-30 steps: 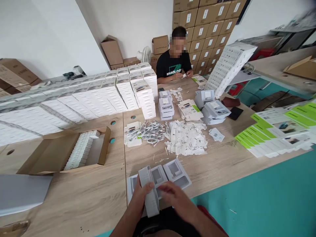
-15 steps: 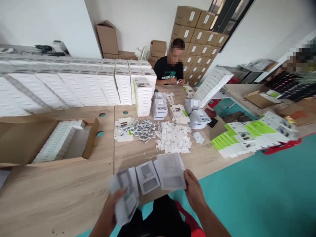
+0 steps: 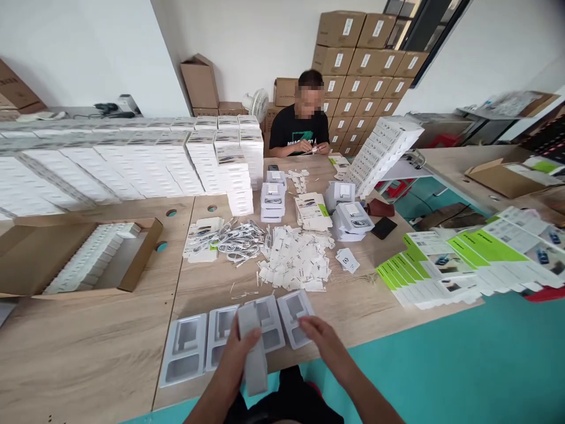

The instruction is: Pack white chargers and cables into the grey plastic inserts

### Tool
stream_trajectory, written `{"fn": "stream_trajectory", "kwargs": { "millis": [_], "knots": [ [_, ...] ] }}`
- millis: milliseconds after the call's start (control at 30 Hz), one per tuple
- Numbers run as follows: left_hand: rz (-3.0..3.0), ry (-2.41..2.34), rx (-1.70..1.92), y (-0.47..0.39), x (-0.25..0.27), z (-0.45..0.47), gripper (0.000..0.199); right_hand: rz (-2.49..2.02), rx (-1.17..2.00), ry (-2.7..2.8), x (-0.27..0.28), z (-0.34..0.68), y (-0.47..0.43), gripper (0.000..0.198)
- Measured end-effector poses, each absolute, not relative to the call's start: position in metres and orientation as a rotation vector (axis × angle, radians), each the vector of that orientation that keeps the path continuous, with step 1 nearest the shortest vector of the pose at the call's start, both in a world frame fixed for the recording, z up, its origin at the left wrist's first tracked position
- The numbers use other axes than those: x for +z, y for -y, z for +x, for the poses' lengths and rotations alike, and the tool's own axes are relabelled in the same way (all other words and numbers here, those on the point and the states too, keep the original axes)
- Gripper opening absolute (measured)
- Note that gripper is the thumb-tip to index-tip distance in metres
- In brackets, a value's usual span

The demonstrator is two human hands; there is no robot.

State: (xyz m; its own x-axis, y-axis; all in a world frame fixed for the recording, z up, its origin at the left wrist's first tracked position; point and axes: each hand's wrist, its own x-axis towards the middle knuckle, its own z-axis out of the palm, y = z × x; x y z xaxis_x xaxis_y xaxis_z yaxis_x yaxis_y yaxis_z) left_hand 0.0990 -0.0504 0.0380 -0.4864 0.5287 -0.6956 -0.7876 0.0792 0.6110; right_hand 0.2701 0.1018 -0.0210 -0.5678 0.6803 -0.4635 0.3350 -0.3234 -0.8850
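Four pale grey plastic trays with moulded hollows lie in a row along the near table edge: a left one (image 3: 165, 368), a second (image 3: 212, 321), a third (image 3: 276, 303) and a right one (image 3: 289, 303). My left hand (image 3: 236, 356) is closed around a stack of the same trays (image 3: 255, 374), held on edge above the row and partly covering the middle trays. With its fingers stretched out, my right hand (image 3: 324, 341) touches the right side of the right tray. White paper pieces (image 3: 295, 259) and coiled white cables (image 3: 241, 241) are heaped just beyond.
An open carton (image 3: 145, 259) of white boxes stands at left, before stacked white boxes (image 3: 150, 159). Filled trays (image 3: 353, 221) and green-white printed sleeves (image 3: 424, 265) are at right. Opposite sits a co-worker (image 3: 300, 126), both hands around something small.
My right hand has lowered its tray onto the right end of the row. My left hand has moved right and turned its stack on edge. The view has shifted slightly.
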Motion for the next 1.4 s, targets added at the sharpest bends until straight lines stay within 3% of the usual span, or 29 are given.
{"fn": "stream_trajectory", "kwargs": {
  "millis": [67,167,367,567,733,833,967,1067,1233,1400],
  "knots": [
    [-0.17,-1.365,1.659,0.009,0.034,0.119,0.092,-1.008,2.189,1.689,0.0,0.261,-0.092,0.028],
    [-0.054,-1.354,1.679,-0.032,0.022,0.142,0.093,-0.908,2.292,1.49,0.019,0.255,-0.089,0.019],
    [-0.06,-1.298,1.651,-0.061,0.014,0.158,0.054,-0.995,2.405,0.906,0.003,0.294,-0.137,0.028],
    [-0.201,-1.34,1.567,-0.06,0.029,0.155,0.065,-1.234,2.171,0.795,-0.052,0.364,-0.221,0.027],
    [-0.168,-1.337,1.526,-0.072,0.037,0.169,0.071,-1.475,1.922,1.388,-0.086,0.384,-0.244,0.034],
    [-0.085,-1.387,1.548,-0.089,0.035,0.179,0.086,-1.456,1.719,1.641,-0.064,0.374,-0.236,0.043],
    [0.02,-1.51,1.566,-0.114,0.026,0.189,0.103,-1.032,2.052,1.77,-0.008,0.34,-0.206,0.032],
    [0.064,-1.472,1.588,-0.126,0.021,0.196,0.1,-0.892,2.185,1.55,0.015,0.314,-0.184,0.022],
    [0.043,-1.34,1.596,-0.125,0.026,0.202,0.092,-0.945,2.414,0.929,0.003,0.318,-0.175,0.028],
    [-0.091,-1.293,1.544,-0.105,0.031,0.193,0.08,-1.33,2.089,0.823,-0.034,0.388,-0.237,0.038]
  ]
}}
